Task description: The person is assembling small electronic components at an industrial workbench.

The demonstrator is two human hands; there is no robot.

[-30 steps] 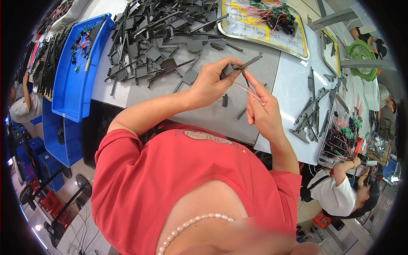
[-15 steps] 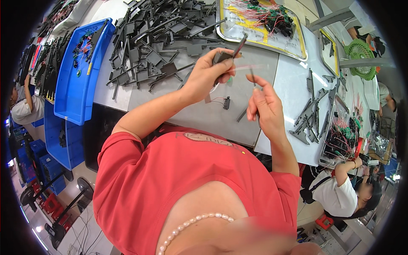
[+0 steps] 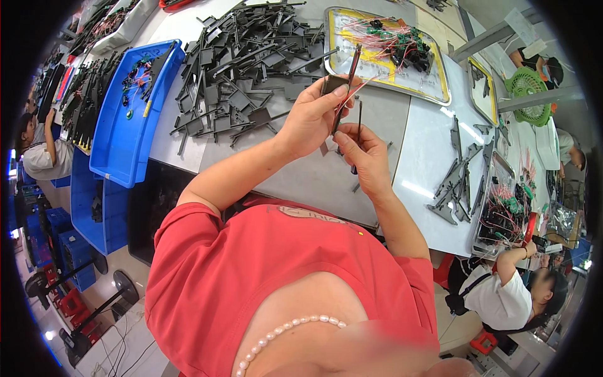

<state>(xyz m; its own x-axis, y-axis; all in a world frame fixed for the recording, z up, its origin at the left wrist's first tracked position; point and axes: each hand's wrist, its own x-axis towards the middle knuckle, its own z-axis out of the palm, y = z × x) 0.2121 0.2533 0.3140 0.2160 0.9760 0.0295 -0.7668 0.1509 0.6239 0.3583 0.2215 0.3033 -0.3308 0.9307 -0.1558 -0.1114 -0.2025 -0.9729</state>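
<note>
My left hand (image 3: 308, 119) is closed around a dark grey plastic part (image 3: 353, 66), a long narrow bar with a flat plate beside it. The bar is tilted upward, and thin red and pale wires (image 3: 355, 90) run along it. Just below, my right hand (image 3: 366, 157) touches the lower end of the bar with its fingertips. A thin dark stick-like tool (image 3: 360, 119) is pinched in the right hand and stands nearly upright. Its exact kind is too small to make out. My fingers hide the lower part of the bar.
A heap of similar grey parts (image 3: 251, 69) covers the table's far left. Beyond my hands lies a yellow-edged tray (image 3: 447, 94) with wired green boards (image 3: 408, 47). More brackets (image 3: 461, 179) lie right. Blue bins (image 3: 116, 154) stand left. Co-workers (image 3: 502, 295) sit at both sides.
My right hand has moved up and left, from apart to touching the bar's lower end. The small black wired piece seen below my left hand is out of sight now. The bar stands more upright.
</note>
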